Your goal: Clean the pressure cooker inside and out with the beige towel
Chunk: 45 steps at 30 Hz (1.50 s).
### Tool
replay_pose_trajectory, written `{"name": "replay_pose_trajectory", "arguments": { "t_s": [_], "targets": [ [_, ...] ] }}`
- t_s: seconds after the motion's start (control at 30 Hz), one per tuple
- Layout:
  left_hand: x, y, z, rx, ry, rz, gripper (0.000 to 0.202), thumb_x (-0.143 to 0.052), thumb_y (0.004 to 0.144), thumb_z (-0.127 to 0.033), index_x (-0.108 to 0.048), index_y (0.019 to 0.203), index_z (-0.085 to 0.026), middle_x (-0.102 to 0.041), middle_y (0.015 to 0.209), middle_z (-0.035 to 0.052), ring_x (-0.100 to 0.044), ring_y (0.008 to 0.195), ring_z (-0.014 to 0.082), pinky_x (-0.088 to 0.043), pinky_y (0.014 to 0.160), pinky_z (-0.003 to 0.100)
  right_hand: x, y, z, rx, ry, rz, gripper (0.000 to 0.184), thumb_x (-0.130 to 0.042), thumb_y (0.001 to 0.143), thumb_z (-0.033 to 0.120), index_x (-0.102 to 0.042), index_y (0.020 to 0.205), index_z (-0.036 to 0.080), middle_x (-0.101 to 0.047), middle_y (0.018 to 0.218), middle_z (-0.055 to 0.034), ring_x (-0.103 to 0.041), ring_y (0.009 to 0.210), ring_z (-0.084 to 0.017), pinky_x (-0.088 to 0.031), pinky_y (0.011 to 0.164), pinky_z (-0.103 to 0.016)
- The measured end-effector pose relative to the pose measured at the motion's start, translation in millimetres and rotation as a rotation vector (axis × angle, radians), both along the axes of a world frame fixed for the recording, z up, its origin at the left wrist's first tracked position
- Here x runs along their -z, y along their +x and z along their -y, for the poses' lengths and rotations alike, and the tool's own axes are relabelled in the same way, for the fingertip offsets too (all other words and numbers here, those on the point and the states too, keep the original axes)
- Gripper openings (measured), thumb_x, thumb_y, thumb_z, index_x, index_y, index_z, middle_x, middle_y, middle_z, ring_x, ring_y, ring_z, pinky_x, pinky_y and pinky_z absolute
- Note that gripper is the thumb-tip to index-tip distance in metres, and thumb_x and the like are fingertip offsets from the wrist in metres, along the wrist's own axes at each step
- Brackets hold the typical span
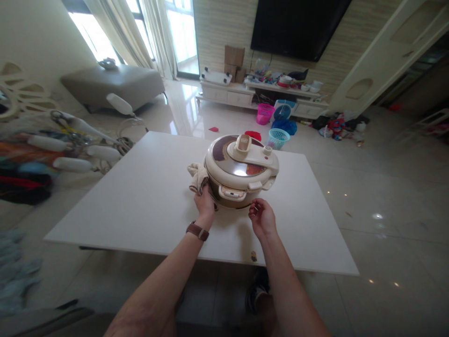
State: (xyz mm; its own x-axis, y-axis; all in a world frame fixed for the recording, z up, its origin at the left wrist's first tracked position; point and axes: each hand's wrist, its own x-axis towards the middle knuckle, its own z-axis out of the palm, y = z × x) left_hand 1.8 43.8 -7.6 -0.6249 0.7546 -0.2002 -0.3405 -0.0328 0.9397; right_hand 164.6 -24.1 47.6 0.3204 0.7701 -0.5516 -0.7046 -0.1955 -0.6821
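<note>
A cream electric pressure cooker (242,173) with a shiny lid stands on a white table (154,187), its lid closed. Against its left side, my left hand (205,202) grips a beige cloth (198,178) with a dark edge. Part of that cloth and some fingers are hidden behind the hand and the cooker. Close by the cooker's lower right front, my right hand (262,217) has its fingers curled in. Whether these fingertips touch the cooker's base, or pinch something small, I cannot make out.
A small dark and yellow object (253,256) lies at the table's near edge. Beyond the table are a light blue basket (278,138), a pink basket (264,113) and a low TV cabinet (228,96). A lamp with white shades (75,164) is at left.
</note>
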Motion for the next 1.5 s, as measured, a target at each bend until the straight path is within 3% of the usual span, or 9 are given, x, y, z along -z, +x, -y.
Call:
{"name": "replay_pose_trajectory", "arguments": {
  "t_s": [0.27, 0.83, 1.1, 1.3, 1.5],
  "targets": [
    [-3.6, 0.9, 0.9, -0.006, -0.009, -0.009, 0.037, -0.069, 0.089, -0.032, -0.075, 0.12, -0.012, -0.076, 0.127, 0.0139, -0.069, 0.126, 0.0255, -0.051, 0.111, 0.038, 3.3, 1.9, -0.6, -0.021, 0.011, 0.014, 0.012, -0.072, 0.067, 0.022, -0.06, 0.067, 0.019, -0.059, 0.056, 0.004, -0.048, 0.048, -0.007, -0.034, 0.044, -0.018],
    [8.0, 1.6, -2.1, -0.006, 0.025, 0.018, 0.035, -0.071, 0.088, -0.035, -0.077, 0.116, -0.014, -0.077, 0.125, 0.0134, -0.07, 0.123, 0.0261, -0.055, 0.107, 0.038, 1.5, 0.2, -0.9, -0.013, 0.0, -0.003, 0.008, -0.069, 0.067, 0.021, -0.061, 0.066, 0.018, -0.059, 0.055, 0.0032, -0.048, 0.048, -0.007, -0.035, 0.043, -0.017],
    [1.8, 5.0, 2.0, -0.016, 0.003, 0.008, 0.036, -0.07, 0.09, -0.035, -0.076, 0.118, -0.013, -0.076, 0.128, 0.0142, -0.069, 0.126, 0.0261, -0.054, 0.109, 0.037, 2.1, 0.2, -0.5, -0.019, 0.008, 0.013, 0.009, -0.07, 0.066, 0.022, -0.061, 0.066, 0.019, -0.058, 0.055, 0.0034, -0.048, 0.048, -0.007, -0.034, 0.043, -0.018],
    [-7.0, 25.3, 24.2, -0.045, 0.076, -0.027, 0.041, -0.068, 0.094, -0.035, -0.072, 0.13, -0.017, -0.07, 0.141, 0.0117, -0.063, 0.135, 0.0231, -0.047, 0.116, 0.035, 1.6, -0.8, -1.7, -0.009, 0.009, 0.005, 0.009, -0.07, 0.065, 0.022, -0.061, 0.066, 0.018, -0.058, 0.055, 0.0033, -0.047, 0.048, -0.006, -0.034, 0.043, -0.018],
    [-6.2, 48.8, 60.1, 0.02, 0.01, -0.02, 0.037, -0.071, 0.091, -0.035, -0.074, 0.124, -0.017, -0.074, 0.133, 0.0133, -0.067, 0.129, 0.0255, -0.051, 0.112, 0.039, 1.2, -0.5, -1.6, -0.019, 0.02, 0.023, 0.009, -0.07, 0.065, 0.022, -0.062, 0.066, 0.019, -0.058, 0.056, 0.0038, -0.049, 0.048, -0.007, -0.035, 0.044, -0.018]
  ]
}}
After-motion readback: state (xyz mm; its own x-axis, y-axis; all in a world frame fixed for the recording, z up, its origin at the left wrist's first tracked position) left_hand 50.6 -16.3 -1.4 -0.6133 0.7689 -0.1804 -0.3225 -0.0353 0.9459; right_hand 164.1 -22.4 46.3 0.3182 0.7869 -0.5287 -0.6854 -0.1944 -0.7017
